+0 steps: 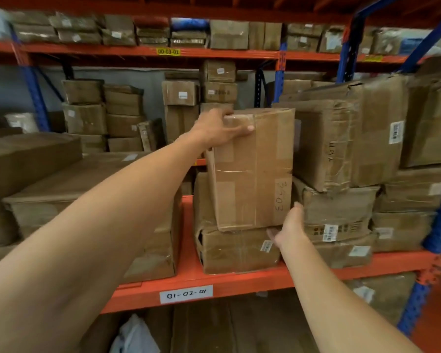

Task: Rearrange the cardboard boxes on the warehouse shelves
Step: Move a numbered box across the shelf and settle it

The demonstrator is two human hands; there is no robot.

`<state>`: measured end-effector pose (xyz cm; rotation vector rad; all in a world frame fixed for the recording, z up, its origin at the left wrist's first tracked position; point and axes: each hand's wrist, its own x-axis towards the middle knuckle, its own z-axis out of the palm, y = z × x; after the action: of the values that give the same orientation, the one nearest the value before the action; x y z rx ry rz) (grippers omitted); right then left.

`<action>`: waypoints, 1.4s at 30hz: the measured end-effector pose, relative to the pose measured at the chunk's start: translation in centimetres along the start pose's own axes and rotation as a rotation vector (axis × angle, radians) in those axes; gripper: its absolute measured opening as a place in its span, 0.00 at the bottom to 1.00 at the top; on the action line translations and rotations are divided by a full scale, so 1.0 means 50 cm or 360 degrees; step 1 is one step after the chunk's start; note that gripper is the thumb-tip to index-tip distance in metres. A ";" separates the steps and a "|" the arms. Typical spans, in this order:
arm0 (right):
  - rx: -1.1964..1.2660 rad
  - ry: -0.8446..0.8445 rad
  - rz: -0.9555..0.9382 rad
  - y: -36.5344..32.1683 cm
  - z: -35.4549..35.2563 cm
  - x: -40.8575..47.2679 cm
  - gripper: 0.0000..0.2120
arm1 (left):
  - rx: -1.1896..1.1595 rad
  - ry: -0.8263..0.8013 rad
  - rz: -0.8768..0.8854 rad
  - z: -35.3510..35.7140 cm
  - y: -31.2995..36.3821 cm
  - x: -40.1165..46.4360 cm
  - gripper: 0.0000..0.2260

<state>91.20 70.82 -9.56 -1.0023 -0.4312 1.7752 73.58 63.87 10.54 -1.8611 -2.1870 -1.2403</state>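
Head view: my two bare arms reach toward an orange steel shelf [189, 215] on blue uprights.
Box in hand: a tall brown cardboard box [252, 169], upright, creased, banded with glossy clear tape, with handwritten digits on its front face.
Where it sits: its base rests on a flatter, dented brown cardboard box [237, 248] lying on the shelf.
Left hand [220, 129]: curled over the tall box's top left corner, thumb on the front face, fingers wrapped behind.
Right hand [289, 225]: open, palm against the tall box's lower right corner, fingers spread, not closed on anything.
Right neighbours: a stack of crumpled, tape-wrapped brown cartons [341, 154] with barcode stickers, just beside the tall box.
Left neighbours: wide flat brown cartons [69, 184].
Shelf tag: a white paper label [186, 293], hand-lettered.
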 end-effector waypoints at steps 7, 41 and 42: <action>0.0255 0.0170 0.0175 0.009 0.046 -0.013 0.32 | -0.0282 0.0246 -0.0244 -0.027 0.000 -0.011 0.35; -0.0740 -0.0419 -0.0561 -0.018 0.251 -0.055 0.14 | -0.2350 0.0743 -0.1640 0.077 -0.397 -0.258 0.23; -0.0743 -0.0433 -0.0580 -0.012 0.258 -0.053 0.13 | -0.1982 0.0440 -0.1777 0.042 -0.409 -0.263 0.21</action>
<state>81.70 70.74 -0.39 -0.9200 -1.1647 1.5082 61.25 54.63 -8.41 -0.0164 -2.4072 -3.2422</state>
